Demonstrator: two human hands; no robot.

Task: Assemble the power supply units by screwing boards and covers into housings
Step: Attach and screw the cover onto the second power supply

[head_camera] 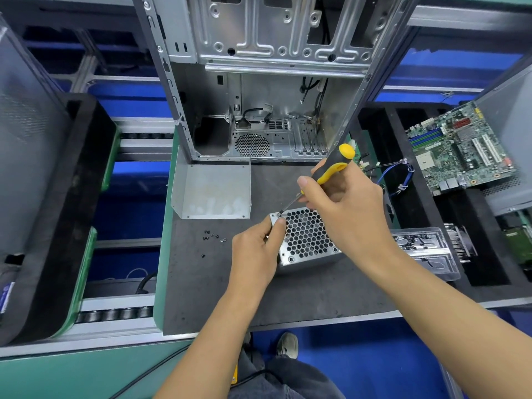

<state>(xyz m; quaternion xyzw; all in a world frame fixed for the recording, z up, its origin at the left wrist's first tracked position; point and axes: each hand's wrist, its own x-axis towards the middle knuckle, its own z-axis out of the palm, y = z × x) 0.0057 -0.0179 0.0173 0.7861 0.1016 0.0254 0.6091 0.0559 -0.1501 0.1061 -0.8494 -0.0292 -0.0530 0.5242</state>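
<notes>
- Your right hand sits right of the frame's centre, its fingers curled round the yellow-and-black screwdriver, with the thumb laid along the handle.
- The screwdriver slants down to the left, and its tip meets a screw at the upper left corner of the power supply box.
- Your left hand is just left of the box, fingers bent, thumb and forefinger pinching that same upper left corner close beside the screw.
- The power supply box lies on the dark mat a little below and right of centre, its honeycomb grille face up.
- A bent metal cover rests on the mat left of centre, apart from the box.
- A few loose screws lie scattered on the mat between the cover and your left hand.
- An open computer case stands at the top centre, behind the mat.
- A circuit board lies tilted at the upper right.
- A clear plastic tray holding small parts sits just right of the box, partly behind your right forearm.
</notes>
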